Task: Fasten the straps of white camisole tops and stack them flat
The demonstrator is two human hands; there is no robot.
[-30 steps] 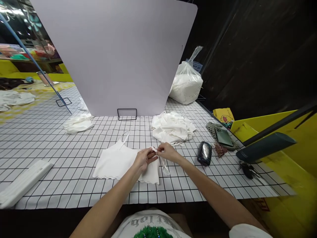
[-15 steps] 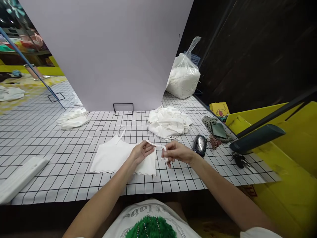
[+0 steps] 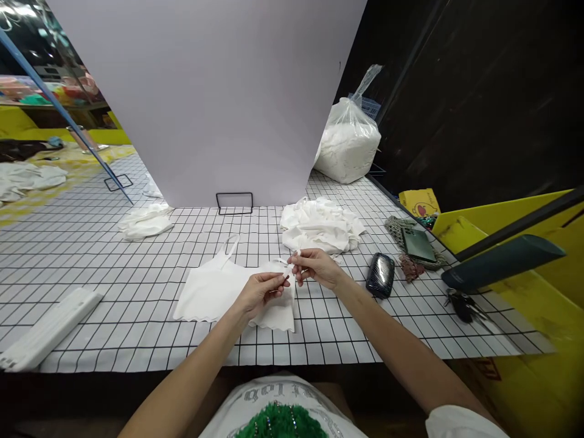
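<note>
A white camisole top [image 3: 210, 291] with a wavy hem lies flat on the grid-patterned cloth [image 3: 150, 340]. Its one strap [image 3: 233, 244] stands up in a loop on the left side. Over the garment's right part, my left hand [image 3: 263, 291] is closed, fingertips pinched on the other white strap. My right hand [image 3: 316, 267] pinches that same strap slightly higher and to the right, the fingertips of both hands nearly meeting. The strap's small details between the fingers are too tiny to make out.
Behind my right hand sits a heap of white garments [image 3: 322, 225]; a smaller white pile [image 3: 146, 222] lies left. A black case [image 3: 380, 275], phone [image 3: 418, 244], keys [image 3: 468, 309] and dark tumbler [image 3: 502, 263] stand right. A white power strip [image 3: 52, 325] lies left.
My hands have come together: the left turned from palm-up to a pinch, and the right moved in toward it and slightly up. The strap is no longer stretched between them.
</note>
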